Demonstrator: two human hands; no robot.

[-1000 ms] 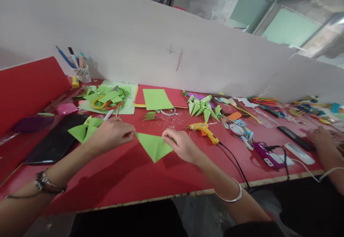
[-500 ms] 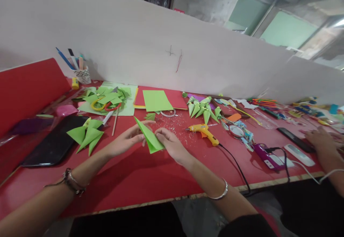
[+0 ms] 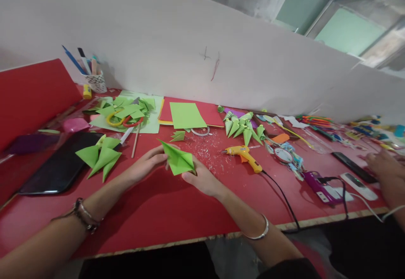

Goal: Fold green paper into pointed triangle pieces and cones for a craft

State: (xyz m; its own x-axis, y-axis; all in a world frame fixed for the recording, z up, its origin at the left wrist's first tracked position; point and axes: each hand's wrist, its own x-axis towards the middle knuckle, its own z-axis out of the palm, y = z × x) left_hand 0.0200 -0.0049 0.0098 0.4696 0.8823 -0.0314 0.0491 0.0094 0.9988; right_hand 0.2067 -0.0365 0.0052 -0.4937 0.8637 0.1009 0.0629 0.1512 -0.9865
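A folded piece of bright green paper (image 3: 177, 161) is held above the red tabletop, its faces partly spread and a corner pointing up to the left. My left hand (image 3: 146, 164) is at its left edge, with fingertips partly hidden behind the paper. On the lower right side, my right hand (image 3: 204, 181) grips the paper, thumb near the bottom edge and fingers behind. Just beyond it lies a small green paper piece (image 3: 178, 136). To the left, a green folded-paper flower (image 3: 103, 156) rests over a black tablet-like slab (image 3: 52, 171).
A yellow glue gun (image 3: 245, 156) with a black cord lies right of my hands, beside paper scraps. Behind are green sheets (image 3: 186, 114), scissors (image 3: 115, 119) and several paper cones (image 3: 243, 127). A purple power strip (image 3: 319, 187) and another person's hand (image 3: 384, 169) are at the right.
The green paper has turned and spread, showing a broader face with creases. My right thumb has slid down to its lower edge. The view has shifted slightly.
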